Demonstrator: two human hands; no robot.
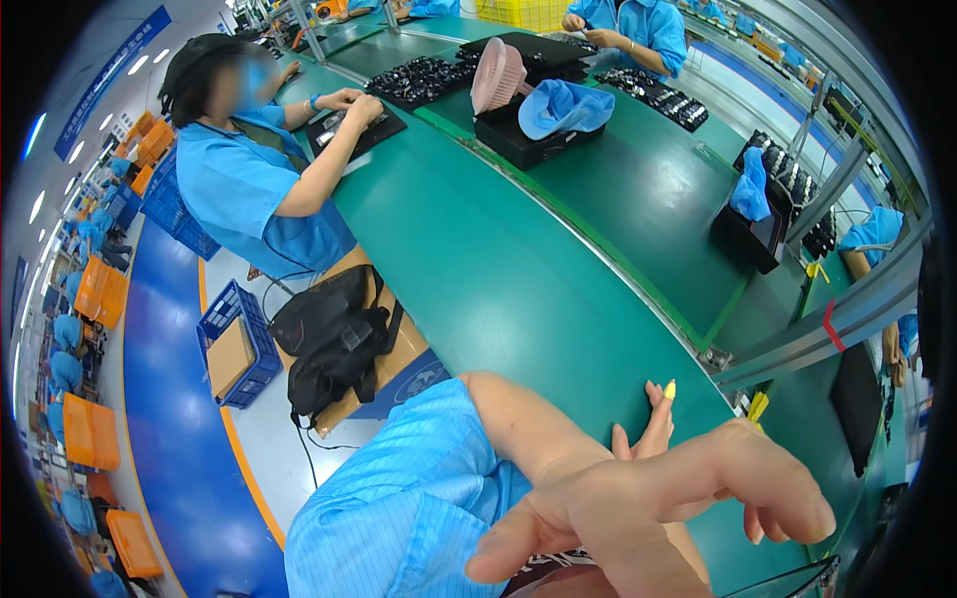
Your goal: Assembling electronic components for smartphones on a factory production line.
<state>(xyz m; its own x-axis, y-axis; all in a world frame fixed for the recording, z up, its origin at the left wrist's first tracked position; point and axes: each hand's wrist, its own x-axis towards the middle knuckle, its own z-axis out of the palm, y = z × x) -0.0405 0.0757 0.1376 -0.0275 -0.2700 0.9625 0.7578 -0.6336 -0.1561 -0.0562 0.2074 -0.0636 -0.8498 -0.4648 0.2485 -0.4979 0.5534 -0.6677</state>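
Note:
My left hand point(638, 488) is raised close to the camera, its fingers and thumb spread, with nothing seen in it. A light blue striped sleeve point(399, 488) covers the upper part of that arm. Partly hidden behind it, my right hand point(653, 434) is over the near part of the green worktable point(528, 269). A yellow finger cot point(669, 390) covers one of its fingertips. Its visible fingers are apart and no object shows in them; the rest of that hand is covered by the left.
To the left, a co-worker point(249, 189) handles small parts on a black pad point(364, 140). A pink fan point(497, 76) and blue cap point(565, 108) sit at a black box point(518, 140). Black bags point(339, 339) lie beside the table. A metal post point(837, 319) stands right.

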